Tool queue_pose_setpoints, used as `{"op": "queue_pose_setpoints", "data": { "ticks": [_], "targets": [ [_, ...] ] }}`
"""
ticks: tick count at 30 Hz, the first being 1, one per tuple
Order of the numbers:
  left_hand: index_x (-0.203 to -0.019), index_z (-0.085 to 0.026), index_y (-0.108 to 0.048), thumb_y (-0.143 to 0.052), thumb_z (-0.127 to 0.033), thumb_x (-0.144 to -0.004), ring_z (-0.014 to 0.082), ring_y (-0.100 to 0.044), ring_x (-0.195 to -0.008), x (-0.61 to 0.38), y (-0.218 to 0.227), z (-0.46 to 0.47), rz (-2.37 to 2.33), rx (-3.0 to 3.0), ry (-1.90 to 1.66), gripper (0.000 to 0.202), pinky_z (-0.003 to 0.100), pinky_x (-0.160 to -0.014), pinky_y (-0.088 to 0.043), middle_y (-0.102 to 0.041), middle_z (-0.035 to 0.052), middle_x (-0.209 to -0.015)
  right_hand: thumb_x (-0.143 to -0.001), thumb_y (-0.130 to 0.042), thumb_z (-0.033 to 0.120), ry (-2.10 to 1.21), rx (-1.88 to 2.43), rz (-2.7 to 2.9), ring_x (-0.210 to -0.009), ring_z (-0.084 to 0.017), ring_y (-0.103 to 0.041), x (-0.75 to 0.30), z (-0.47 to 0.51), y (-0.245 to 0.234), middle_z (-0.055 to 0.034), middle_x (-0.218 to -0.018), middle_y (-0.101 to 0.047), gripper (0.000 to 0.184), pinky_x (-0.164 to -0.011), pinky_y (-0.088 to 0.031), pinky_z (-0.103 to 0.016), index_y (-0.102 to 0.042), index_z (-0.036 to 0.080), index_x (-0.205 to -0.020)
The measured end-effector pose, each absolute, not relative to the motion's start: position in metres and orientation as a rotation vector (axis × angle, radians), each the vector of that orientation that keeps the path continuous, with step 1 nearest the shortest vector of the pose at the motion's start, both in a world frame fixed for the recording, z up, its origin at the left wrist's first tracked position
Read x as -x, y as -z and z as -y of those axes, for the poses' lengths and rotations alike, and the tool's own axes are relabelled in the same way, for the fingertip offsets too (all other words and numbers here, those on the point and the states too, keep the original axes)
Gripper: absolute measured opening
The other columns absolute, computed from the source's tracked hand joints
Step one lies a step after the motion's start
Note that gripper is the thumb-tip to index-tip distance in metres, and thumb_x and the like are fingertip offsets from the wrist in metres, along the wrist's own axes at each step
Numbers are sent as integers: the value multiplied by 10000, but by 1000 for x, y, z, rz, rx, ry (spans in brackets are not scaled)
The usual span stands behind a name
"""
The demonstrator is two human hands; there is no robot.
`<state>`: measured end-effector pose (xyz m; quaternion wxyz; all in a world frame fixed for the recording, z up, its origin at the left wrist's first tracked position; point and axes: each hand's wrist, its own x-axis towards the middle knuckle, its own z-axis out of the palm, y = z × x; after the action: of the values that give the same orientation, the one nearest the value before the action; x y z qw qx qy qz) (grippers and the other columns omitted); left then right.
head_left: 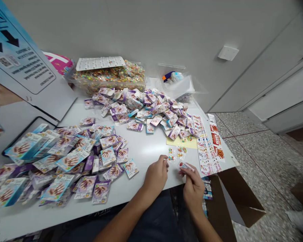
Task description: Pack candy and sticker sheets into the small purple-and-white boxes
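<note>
My right hand is closed in a pinch on a small white strip with a red printed picture, possibly a sticker piece. My left hand has its fingers curled together at the table's front; whatever they hold, if anything, is hidden. Just beyond both hands lie small clear packets of coloured beads. A yellow sheet is behind these packets. To the right of my right hand, printed sticker sheets lie along the table.
Small purple and blue boxes cover the left of the table in a heap. Another box pile spreads behind my hands. At the back stand a bin of bead packets and a clear container. An open carton is below right.
</note>
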<state>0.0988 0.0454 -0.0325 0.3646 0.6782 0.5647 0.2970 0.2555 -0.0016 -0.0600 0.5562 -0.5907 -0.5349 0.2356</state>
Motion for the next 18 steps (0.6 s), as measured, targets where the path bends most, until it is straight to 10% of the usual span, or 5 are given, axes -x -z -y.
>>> {"op": "queue_pose_setpoints", "data": {
  "ticks": [4, 8, 18],
  "targets": [
    [-1210, -158, -565, -489, -282, -996, 270, -658, -1052, -115, 28, -82, -1587, -1922, -723, 258, 379, -896, -510, -682, 128, -1126, -983, -379, 130, -171, 1531, 1558, -1325, -293, -533, -285, -23, 74, -167, -1423, -572, 411, -1061, -463, -526, -677, 175, -1263],
    [-1249, -112, -536, -486, -229, -989, 305, -563, -1212, -130, 17, -128, -1693, -1992, -706, 289, 413, -1015, -455, -616, 182, -1236, -978, -422, 141, 6, 1717, 1952, -1282, -336, -498, -293, -38, 73, -183, -1564, -437, 468, -1006, -436, -548, -526, 154, -1435],
    [-1080, -181, -626, -609, -328, -937, 277, -686, -1025, -155, 15, -174, -1753, -1949, -523, 206, 354, -861, -503, -726, 121, -1077, -930, -566, 172, -25, 1593, 1859, -955, -252, -549, -294, -61, 58, -93, -1117, -708, 159, -860, -382, -417, -715, 215, -959]
  ]
}}
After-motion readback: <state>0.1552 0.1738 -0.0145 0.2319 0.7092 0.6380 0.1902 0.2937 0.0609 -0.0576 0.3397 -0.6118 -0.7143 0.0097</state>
